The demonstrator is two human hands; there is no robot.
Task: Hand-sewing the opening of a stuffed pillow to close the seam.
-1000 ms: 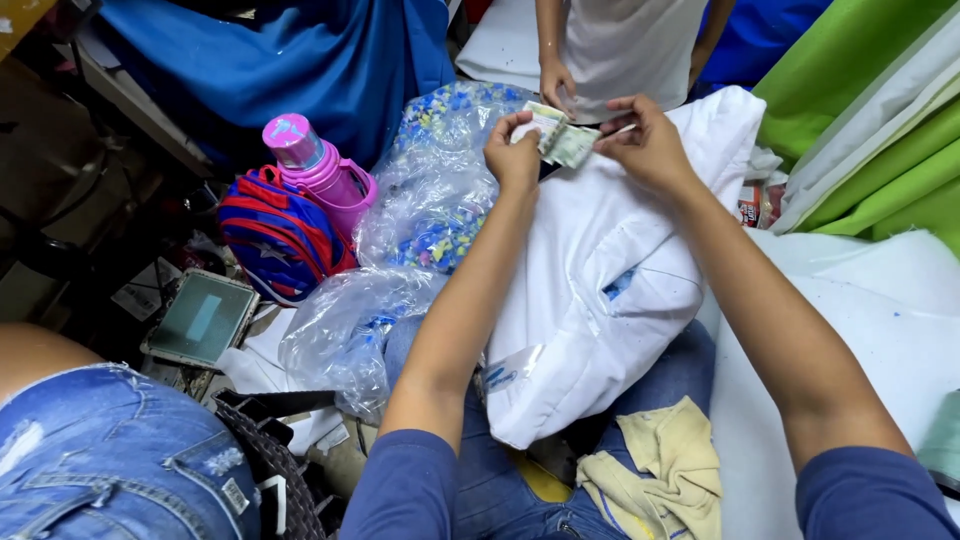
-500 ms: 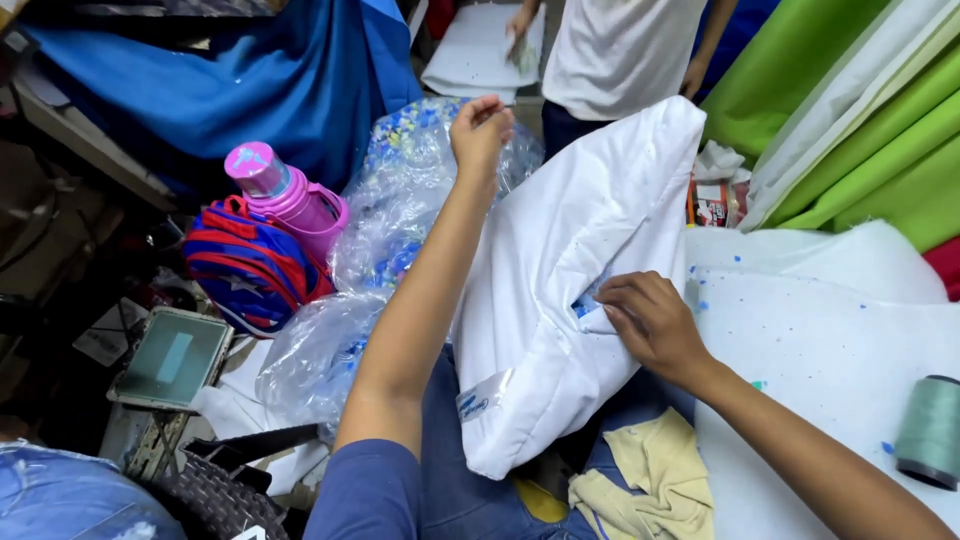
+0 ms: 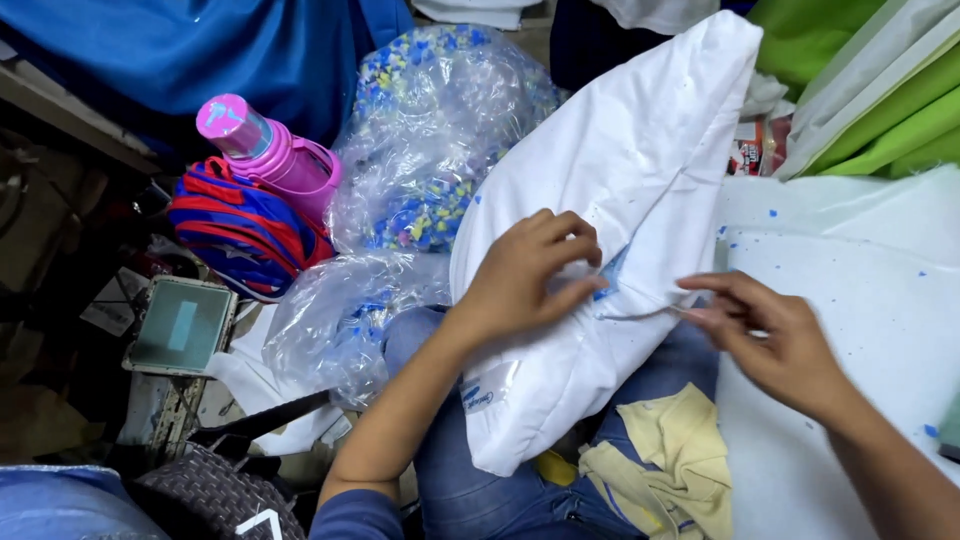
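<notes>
A stuffed white pillow (image 3: pixel 610 180) lies tilted across my lap, its top end pointing up and to the right. My left hand (image 3: pixel 530 270) presses on its middle, fingers curled beside a small blue mark on the seam. My right hand (image 3: pixel 770 340) is just right of the pillow, with thumb and fingertips pinched on a thin thread (image 3: pixel 645 313) that runs back to that seam. Whether a needle is between the fingers is too small to tell.
A clear plastic bag of blue and yellow bits (image 3: pixel 430 170) sits left of the pillow. A pink bottle (image 3: pixel 265 150) stands in a red and blue bag (image 3: pixel 240 235). White cloth with blue specks (image 3: pixel 850 280) covers the table at right. Green fabric rolls (image 3: pixel 880 110) lie beyond. Yellow cloth (image 3: pixel 670 470) rests on my lap.
Both hands came down from the pillow's top end to its middle. The left now presses the seam and the right pinches a thread. The view tilted down, so the person beyond left the frame.
</notes>
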